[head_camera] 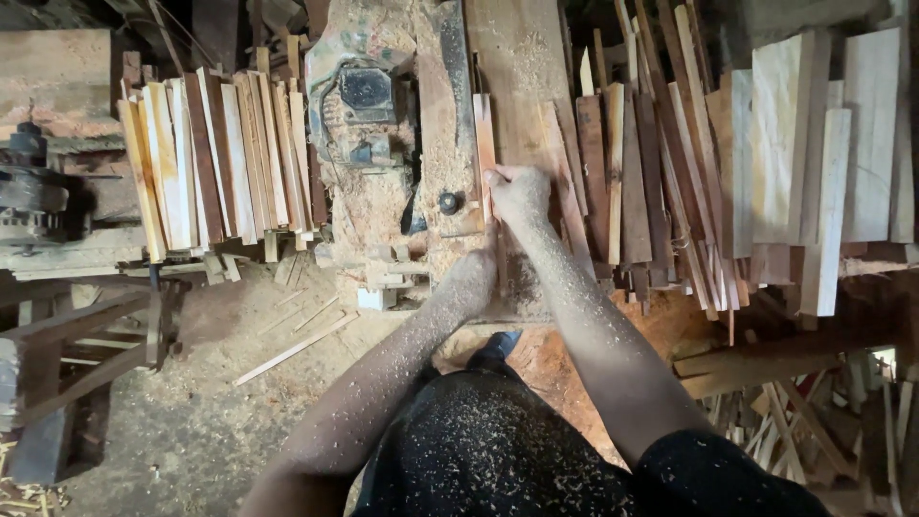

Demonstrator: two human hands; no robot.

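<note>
head view, looking down over a sawdust-covered woodworking machine (383, 105) and its tabletop (522, 57). right hand (520, 194) lies flat on top of a narrow reddish wood strip (485, 144), fingers pressed down on it rather than wrapped round; the grip is a closed, pressing hold on the strip's near portion. the strip lies lengthwise on the tabletop, just beside the machine's fence edge and a small black knob (448, 202). left hand (471, 278) sits nearer the body at the tabletop's front edge, touching the near end of the same strip as far as can be seen; whether its fingers are closed round it cannot be told, since dust and the angle hide them. both forearms are coated in wood dust.

progress, judged from the layout: a stack of lighter finished-looking slats (215, 158) rests to the left of the machine, and a larger pile of rough boards and offcuts (728, 163) lies to the right, some leaning over the edge. by that reading a fair share of stock has gone through and a good deal remains. the strip in hand appears to be partway along the tabletop, not yet clear of the machine. loose slivers (297, 349) and heaped sawdust lie on the floor (191, 421) below.
</note>
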